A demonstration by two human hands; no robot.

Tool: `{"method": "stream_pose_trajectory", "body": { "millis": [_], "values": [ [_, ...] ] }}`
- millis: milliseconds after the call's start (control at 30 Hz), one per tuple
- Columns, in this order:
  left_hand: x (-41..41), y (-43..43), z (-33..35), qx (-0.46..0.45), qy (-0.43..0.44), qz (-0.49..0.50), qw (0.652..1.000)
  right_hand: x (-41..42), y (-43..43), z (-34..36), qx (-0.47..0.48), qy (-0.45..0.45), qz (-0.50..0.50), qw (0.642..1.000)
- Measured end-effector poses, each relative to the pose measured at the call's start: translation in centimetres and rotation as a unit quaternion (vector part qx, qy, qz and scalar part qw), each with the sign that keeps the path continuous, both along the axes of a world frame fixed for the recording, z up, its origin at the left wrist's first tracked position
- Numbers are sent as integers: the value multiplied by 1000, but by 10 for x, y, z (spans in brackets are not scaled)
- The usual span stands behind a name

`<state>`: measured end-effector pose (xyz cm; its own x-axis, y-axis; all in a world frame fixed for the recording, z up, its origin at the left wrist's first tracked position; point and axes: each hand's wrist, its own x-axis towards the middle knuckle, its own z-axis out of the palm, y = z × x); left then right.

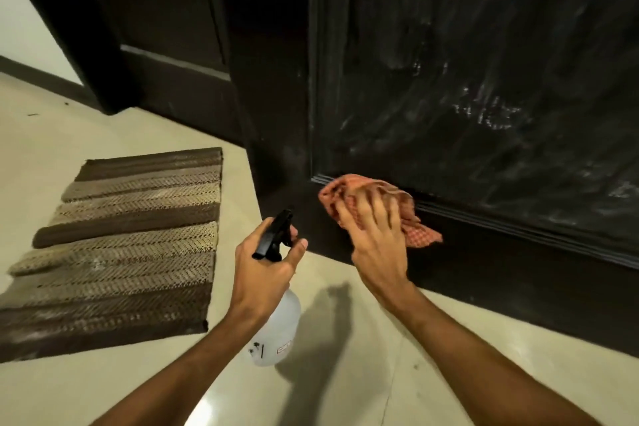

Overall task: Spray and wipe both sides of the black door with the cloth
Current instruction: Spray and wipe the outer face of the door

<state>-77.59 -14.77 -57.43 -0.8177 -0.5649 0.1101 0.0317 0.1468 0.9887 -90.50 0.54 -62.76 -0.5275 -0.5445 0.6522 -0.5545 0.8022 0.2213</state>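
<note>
The black door (484, 86) fills the right side, its panel streaked with wet smears. My right hand (375, 235) presses an orange checked cloth (420, 235) against the door's lower moulding near its left edge, fingers spread over the cloth. To the left of it, my left hand (266, 263) grips the neck of a white spray bottle (278, 332) with a black trigger head, held just above the floor and pointing toward the door's bottom corner.
A brown and beige striped mat (121, 239) lies on the cream tiled floor (345, 391) to the left. A dark door frame (103, 28) stands at the back left beside a pale wall.
</note>
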Motion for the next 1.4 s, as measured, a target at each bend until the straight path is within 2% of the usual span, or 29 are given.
{"method": "stream_pose_trajectory", "body": {
  "millis": [100, 233, 300, 367, 433, 467, 567, 600, 667, 767, 833, 900, 933, 1000, 1033, 1067, 1167, 1233, 1333, 1400],
  "values": [
    [-1, -19, -5, -15, 3, 4, 1000, -15, -68, 22, 136, 37, 102, 985],
    [7, -35, -13, -16, -1, 17, 1000, -19, -91, 19, 240, 37, 122, 962],
    [13, -45, -7, 2, 8, 26, 1000, -22, -90, 43, 224, 64, 146, 962],
    [15, -58, 2, 8, 21, 41, 999, -27, -98, 78, 136, 94, 135, 977],
    [18, -69, 5, 1, 28, 54, 998, -25, -105, 93, 79, 87, 102, 988],
    [20, -72, 6, 1, 31, 59, 998, -21, -105, 87, 96, 88, 105, 986],
    [28, -74, 6, -2, 27, 65, 998, -12, -91, 43, 302, 42, 161, 939],
    [30, -74, 8, -4, 26, 65, 998, -12, -89, 43, 345, 25, 160, 925],
    [30, -78, 16, -6, 31, 62, 998, -14, -102, 75, 297, 44, 150, 942],
    [28, -83, 25, -10, 37, 69, 997, -21, -134, 143, 122, 95, 115, 981],
    [27, -86, 26, -16, 34, 78, 996, -22, -145, 155, 106, 103, 111, 983],
    [29, -87, 22, -15, 32, 84, 996, -21, -141, 117, 193, 68, 149, 967],
    [30, -83, 22, -21, 28, 81, 996, -16, -131, 89, 283, 49, 166, 943],
    [31, -75, 24, -30, 22, 78, 996, -8, -108, 46, 461, -10, 174, 870],
    [30, -72, 26, -34, 27, 73, 996, -9, -104, 35, 488, -50, 163, 856],
    [28, -71, 30, -35, 33, 67, 997, -12, -109, 35, 484, -71, 146, 860],
    [25, -80, 22, -49, 17, 62, 997, -23, -153, 30, 410, -15, 140, 901],
    [27, -83, 6, -56, 2, 72, 996, -20, -165, 5, 432, -16, 153, 889],
    [32, -75, -14, -48, -5, 62, 997, -10, -123, -51, 515, -60, 134, 844],
    [31, -74, -12, -42, -7, 63, 997, -16, -94, -60, 496, -111, 142, 849]
  ]
}}
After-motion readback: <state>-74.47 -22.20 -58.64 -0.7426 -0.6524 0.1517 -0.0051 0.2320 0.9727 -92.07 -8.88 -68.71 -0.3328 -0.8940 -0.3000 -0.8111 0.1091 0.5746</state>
